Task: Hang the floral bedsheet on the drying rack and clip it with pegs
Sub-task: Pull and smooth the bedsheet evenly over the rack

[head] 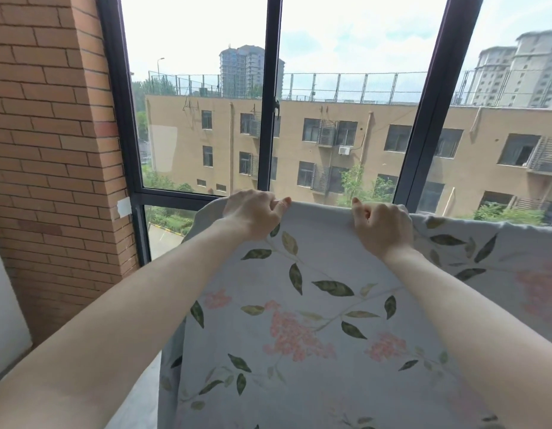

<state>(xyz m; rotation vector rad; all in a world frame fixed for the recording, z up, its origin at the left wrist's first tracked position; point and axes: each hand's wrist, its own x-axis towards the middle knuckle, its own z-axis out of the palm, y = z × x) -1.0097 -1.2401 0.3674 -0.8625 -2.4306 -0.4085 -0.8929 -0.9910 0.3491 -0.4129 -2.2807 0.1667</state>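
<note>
- Red-brown brick wall (48,150) fills the left side, with a small pale tag stuck at its corner, beside the dark window frame (270,97).
- Pale grey cotton, the floral bedsheet (299,320) hangs in front of the window; its top edge runs level from left to right, and the cloth falls straight down towards the viewer, printed with pink blossoms and green leaves.
- The left hand (253,213) reaches forward on a straight arm, fingers curled over the sheet's top edge near its left corner, thumb lying along the fold.
- The right hand (381,226) grips the same edge just to the right, knuckles up, thumb raised, fingers clamped on the cloth.
- Right of that hand the sheet's edge continues, slightly rumpled, to the picture's border.
</note>
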